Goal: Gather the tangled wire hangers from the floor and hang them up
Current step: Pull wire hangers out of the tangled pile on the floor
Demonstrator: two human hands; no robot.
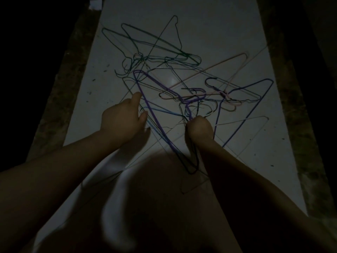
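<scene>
The hangers (189, 97) lie tangled on the pale floor (200, 24), mostly beyond the hands. The right hand (199, 128) is clenched round a few wires at the near edge. The left hand (125, 121), fingers released, touches the purple hanger (147, 105). Gathering looks barely begun, and all the hanging seems left to do.

Dim, underlit scene: the only brightness pools on the pale floor (200, 33) at the centre of the frame, with a small glare spot (172, 82) among the wire hangers (182, 57). Both side edges and the upper corners fall to near black. A broad, soft-edged shadow fills the lower centre, and the left hand (124, 119) casts a fainter one to its lower right. The forearms in the lower corners look murky and soft, and the thinnest wires dissolve into grain.
</scene>
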